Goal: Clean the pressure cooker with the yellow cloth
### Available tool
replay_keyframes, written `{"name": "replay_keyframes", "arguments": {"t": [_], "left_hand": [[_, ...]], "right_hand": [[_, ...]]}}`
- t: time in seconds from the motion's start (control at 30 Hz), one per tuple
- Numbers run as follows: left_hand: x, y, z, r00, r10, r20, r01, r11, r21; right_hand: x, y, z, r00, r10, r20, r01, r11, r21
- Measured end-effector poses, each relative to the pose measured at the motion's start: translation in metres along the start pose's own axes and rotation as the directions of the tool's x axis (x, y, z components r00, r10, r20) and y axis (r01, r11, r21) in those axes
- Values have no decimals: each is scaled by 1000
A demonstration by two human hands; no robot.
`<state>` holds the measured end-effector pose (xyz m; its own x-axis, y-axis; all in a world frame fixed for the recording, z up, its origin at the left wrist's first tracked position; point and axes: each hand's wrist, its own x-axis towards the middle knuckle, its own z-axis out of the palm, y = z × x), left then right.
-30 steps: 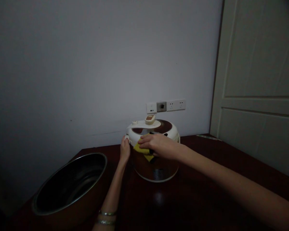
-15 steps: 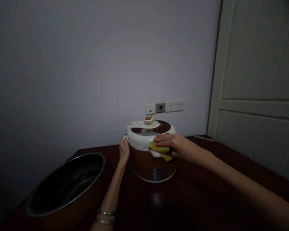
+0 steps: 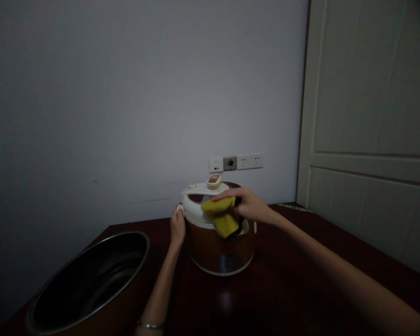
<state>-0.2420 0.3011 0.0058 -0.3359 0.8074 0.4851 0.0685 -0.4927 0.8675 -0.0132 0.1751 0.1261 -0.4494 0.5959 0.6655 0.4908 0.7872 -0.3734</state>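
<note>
A brown and white electric pressure cooker (image 3: 210,247) stands upright on the dark red table, its lid on. My left hand (image 3: 178,227) is closed around the white handle (image 3: 180,208) at the cooker's left side. In my right hand (image 3: 250,205) is a folded yellow cloth (image 3: 224,217) with a dark edge, held against or just in front of the white rim of the lid. The cloth and hand hide part of the lid and the cooker's front. Whether the cloth touches the rim at every point, I cannot tell.
A large dark-lined pot (image 3: 140,261) with a metal rim sits at the left of the table (image 3: 283,280). Wall sockets (image 3: 250,161) are behind the cooker. A pale panelled door (image 3: 364,121) rises at the right. A thin flat strip (image 3: 296,207) lies near the table's back edge.
My right hand has moved the yellow cloth leftward along the cooker's lid rim. My left hand keeps its hold on the side handle. The view has tilted slightly upward.
</note>
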Motion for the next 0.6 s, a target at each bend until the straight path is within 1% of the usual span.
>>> {"name": "replay_keyframes", "arguments": {"t": [0.03,0.07,0.1,0.13,0.17,0.2,0.23,0.3,0.4,0.47,0.6], "left_hand": [[-1,0,0,1000,-12,-4,12,1000,2],[-1,0,1,1000,-23,-9,23,1000,3],[-2,0,1,999,-31,-14,31,1000,5],[-2,0,2,999,-35,-19,36,999,9],[-2,-1,2,999,-41,-27,42,999,15],[-2,-1,2,998,-47,-36,48,999,25],[-2,-1,2,998,-50,-43,52,998,34],[-2,-1,2,998,-49,-49,52,997,52],[-2,0,2,998,-38,-50,42,996,77],[-3,1,3,998,-31,-50,36,995,93],[-6,4,4,998,-1,-56,8,991,134]], "right_hand": [[-1,11,-14,989,103,-109,-109,993,-42],[0,23,-26,954,199,-225,-226,969,-100],[3,36,-36,906,272,-323,-338,926,-167],[8,48,-43,866,319,-386,-428,871,-239],[14,60,-46,847,347,-401,-484,816,-317],[21,70,-46,849,367,-381,-506,772,-384],[29,78,-43,860,379,-342,-502,747,-435],[43,87,-31,885,388,-257,-465,745,-478],[56,87,-14,901,393,-183,-431,769,-472],[55,80,-8,918,372,-135,-390,793,-467],[34,59,-2,968,234,-90,-249,848,-467]]}}
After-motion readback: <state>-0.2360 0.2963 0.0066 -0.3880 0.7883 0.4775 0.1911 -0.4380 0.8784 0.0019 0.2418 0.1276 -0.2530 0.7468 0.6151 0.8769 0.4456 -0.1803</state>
